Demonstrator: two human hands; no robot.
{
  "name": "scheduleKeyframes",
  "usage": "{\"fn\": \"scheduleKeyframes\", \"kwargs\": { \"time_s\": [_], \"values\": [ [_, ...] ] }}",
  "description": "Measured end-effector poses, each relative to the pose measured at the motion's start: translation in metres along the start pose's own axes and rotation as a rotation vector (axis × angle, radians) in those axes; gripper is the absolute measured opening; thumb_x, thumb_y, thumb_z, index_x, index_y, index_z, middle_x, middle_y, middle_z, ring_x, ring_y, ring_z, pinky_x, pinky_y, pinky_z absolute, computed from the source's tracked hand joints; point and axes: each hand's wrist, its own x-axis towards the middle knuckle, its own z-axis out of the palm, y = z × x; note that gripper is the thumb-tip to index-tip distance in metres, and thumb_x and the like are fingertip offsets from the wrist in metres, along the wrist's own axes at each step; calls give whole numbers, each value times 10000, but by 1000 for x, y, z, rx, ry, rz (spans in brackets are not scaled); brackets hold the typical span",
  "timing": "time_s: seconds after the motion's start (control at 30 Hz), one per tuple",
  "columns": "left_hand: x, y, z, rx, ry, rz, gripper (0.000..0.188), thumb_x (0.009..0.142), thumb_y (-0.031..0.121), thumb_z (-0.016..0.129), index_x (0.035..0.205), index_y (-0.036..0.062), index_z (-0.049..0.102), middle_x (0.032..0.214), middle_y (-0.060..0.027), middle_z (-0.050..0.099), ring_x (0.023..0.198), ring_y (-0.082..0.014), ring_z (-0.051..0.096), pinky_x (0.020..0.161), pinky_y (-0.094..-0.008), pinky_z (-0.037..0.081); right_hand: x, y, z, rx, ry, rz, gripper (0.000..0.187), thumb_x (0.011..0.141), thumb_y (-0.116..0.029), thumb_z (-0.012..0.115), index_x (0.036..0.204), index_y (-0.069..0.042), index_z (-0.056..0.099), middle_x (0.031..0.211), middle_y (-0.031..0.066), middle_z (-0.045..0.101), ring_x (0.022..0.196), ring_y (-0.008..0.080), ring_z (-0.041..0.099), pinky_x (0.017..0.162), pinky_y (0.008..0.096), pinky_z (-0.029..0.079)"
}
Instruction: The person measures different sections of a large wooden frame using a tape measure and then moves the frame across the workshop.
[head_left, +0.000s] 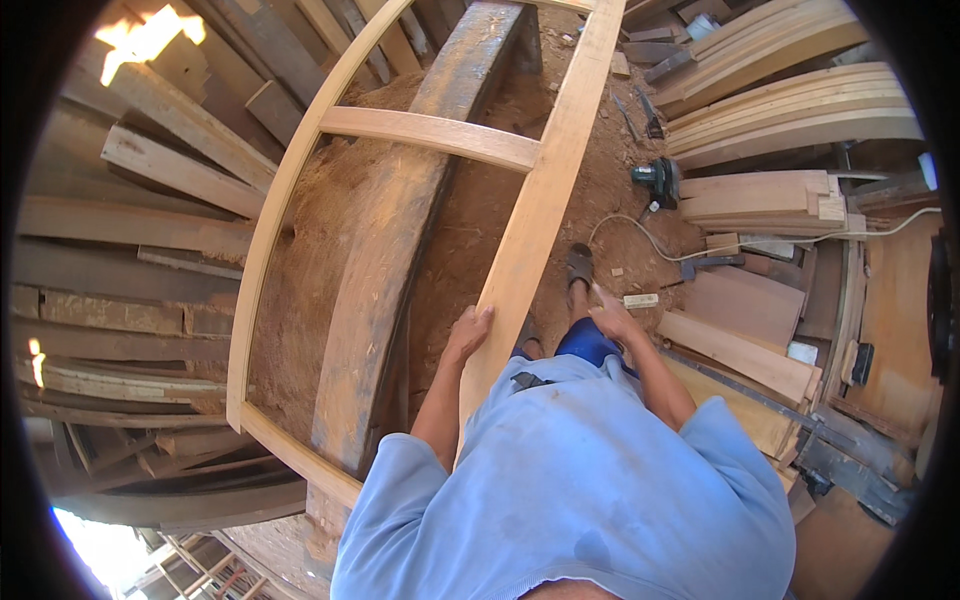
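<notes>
A large pale wooden frame (535, 215) with long side rails and a crosspiece (430, 132) extends from my waist toward the far side. It lies over a thick, worn timber beam (375, 250); whether the two touch everywhere, I cannot tell. My left hand (468, 332) is closed on the frame's near side rail, thumb on its upper face. My right hand (612, 318) hangs by my right thigh, apart from the frame. Its fingers show only in part, look loosely apart, and hold nothing visible.
Sawdust covers the ground around the beam. A dark green power tool (657, 182) sits on the right, near a pale cord (640, 228). Stacked boards (790, 110) line the right side, and several planks (130, 235) lie along the left. A sandalled foot (579, 262) shows ahead.
</notes>
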Motion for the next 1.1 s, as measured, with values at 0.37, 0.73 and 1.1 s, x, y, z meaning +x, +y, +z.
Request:
{"fn": "scheduleKeyframes", "kwargs": {
  "time_s": [0.37, 0.73, 1.1],
  "values": [
    [-8, 6, -1, 115, 85, 26, 670, 950, 549, 459, 1270, -35, 531, 1245, -369, 566, 1216, -512, 517, 1010, -522, 427, 41, -124, 46, -194, 157, -90, 869, 884, -348, 599, 1508, 95, 187, 1193, 403, 570, 1135, 482, 582, 1005, 469, 454],
    [-7, 7, 0, 99, 72, 68, 633, 961, 522, 461, 1252, -33, 550, 1229, -357, 582, 1196, -499, 538, 1003, -520, 433, 10, -119, 40, -326, 140, -184, 850, 875, -409, 618, 1517, 22, 264, 1117, 357, 584, 1080, 484, 586, 934, 512, 476],
    [2, -5, 0, 40, 53, 56, 611, 958, 514, 481, 1254, -15, 563, 1249, -335, 585, 1220, -478, 533, 1014, -503, 430, -7, -37, 30, -117, -36, -218, 664, 861, -386, 626, 1362, 39, 529, 1367, 277, 543, 1291, 401, 510, 1098, 422, 394]
  ]
}}
